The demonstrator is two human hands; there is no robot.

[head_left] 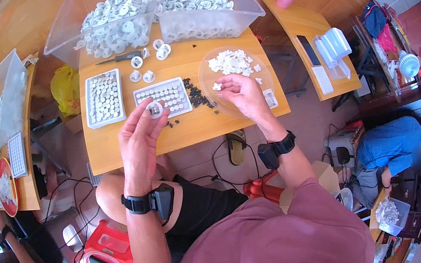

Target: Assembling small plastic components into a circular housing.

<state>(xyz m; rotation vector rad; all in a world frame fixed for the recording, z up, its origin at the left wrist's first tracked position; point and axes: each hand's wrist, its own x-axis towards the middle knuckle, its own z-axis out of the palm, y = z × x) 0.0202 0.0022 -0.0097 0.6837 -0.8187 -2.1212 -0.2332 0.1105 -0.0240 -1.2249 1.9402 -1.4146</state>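
Note:
My left hand (139,139) is raised over the near part of the table, fingers closed on a round white plastic part (155,110) with a dark centre. Between the thumb and fingers of my right hand (243,94) is a small white plastic piece (217,86). That hand hovers over the near side of a clear round tray (207,70), where a heap of similar white pieces (232,62) lies. A white tray of round discs (183,108) sits between my hands. Beside it, small black parts (195,95) are scattered on the wood.
A fuller disc tray (104,99) stands at the left. Behind it lie a dark screwdriver-like tool (119,57) and several loose round parts (161,51). Two clear bins (195,26) of white parts line the back. Other people sit left and right; cables (219,154) cross the floor.

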